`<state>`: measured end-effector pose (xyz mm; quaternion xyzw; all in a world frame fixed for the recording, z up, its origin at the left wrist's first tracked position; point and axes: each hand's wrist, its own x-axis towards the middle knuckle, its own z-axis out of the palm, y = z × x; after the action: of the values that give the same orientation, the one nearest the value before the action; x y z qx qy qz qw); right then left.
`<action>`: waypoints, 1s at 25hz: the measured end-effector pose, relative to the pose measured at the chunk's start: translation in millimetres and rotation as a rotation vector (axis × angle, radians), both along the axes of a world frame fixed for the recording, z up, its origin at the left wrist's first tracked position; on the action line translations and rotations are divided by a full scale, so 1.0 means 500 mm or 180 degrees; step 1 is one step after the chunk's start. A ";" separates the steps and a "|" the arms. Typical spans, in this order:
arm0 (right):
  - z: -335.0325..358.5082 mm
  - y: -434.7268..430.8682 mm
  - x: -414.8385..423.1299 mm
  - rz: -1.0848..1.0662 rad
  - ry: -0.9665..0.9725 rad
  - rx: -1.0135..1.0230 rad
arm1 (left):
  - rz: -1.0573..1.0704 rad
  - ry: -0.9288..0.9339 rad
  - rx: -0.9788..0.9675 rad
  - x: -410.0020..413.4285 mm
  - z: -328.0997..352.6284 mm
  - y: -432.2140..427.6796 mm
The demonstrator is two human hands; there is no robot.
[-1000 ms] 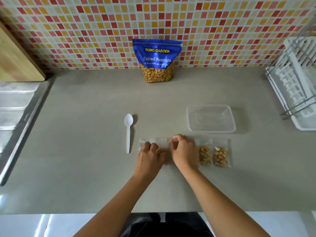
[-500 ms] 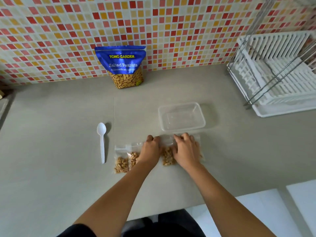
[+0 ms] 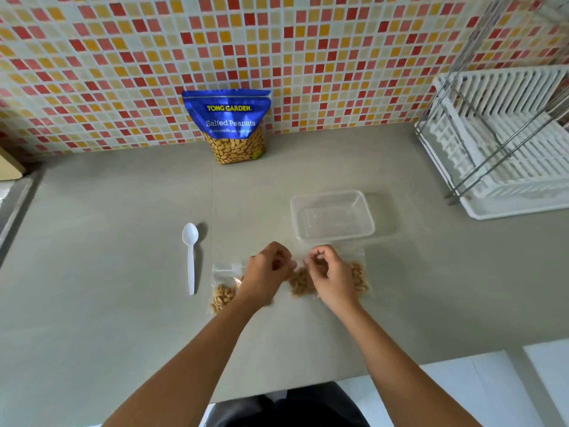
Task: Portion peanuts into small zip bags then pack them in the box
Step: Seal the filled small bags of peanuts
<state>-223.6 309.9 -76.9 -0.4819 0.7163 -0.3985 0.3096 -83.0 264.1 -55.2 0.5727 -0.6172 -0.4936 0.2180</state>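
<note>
Several small clear zip bags of peanuts lie in a row on the grey counter. One zip bag (image 3: 223, 292) is at the left, a middle bag (image 3: 301, 284) sits between my hands, and another bag (image 3: 359, 277) is partly hidden under my right wrist. My left hand (image 3: 267, 274) and my right hand (image 3: 332, 272) have curled fingers that pinch the middle bag's top edge from either side. Just behind my hands stands the clear plastic box (image 3: 296, 220), with nothing in it. The blue Salted Peanuts pouch (image 3: 228, 124) stands upright against the tiled wall.
A white plastic spoon (image 3: 190, 257) lies left of the bags. At the far right stands a white dish rack (image 3: 505, 143) with metal rods. A wooden board (image 3: 9, 167) and a sink edge (image 3: 12, 204) are at the far left. The counter's front edge runs close below my forearms.
My hands were pressing flat on the bags; now the fingers are raised and curled, pinching the middle bag's top. My head has turned slightly, which shifts the view.
</note>
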 end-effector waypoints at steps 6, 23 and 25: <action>0.068 -0.038 0.077 -0.0385 -0.1467 -0.0196 | 0.0219 0.0762 0.0280 0.055 0.101 -0.029; 0.168 -0.125 0.155 -0.0563 -0.0755 -0.1013 | -0.0019 -0.1398 -0.2137 0.113 0.186 -0.086; 0.166 -0.130 0.147 -0.0552 -0.0658 -0.1017 | -0.0038 -0.1481 -0.2167 0.121 0.185 -0.088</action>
<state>-150.2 244.7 6.3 -0.4180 0.6473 -0.5795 0.2655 -22.7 220.1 37.3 0.5606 -0.7814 -0.1199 0.2467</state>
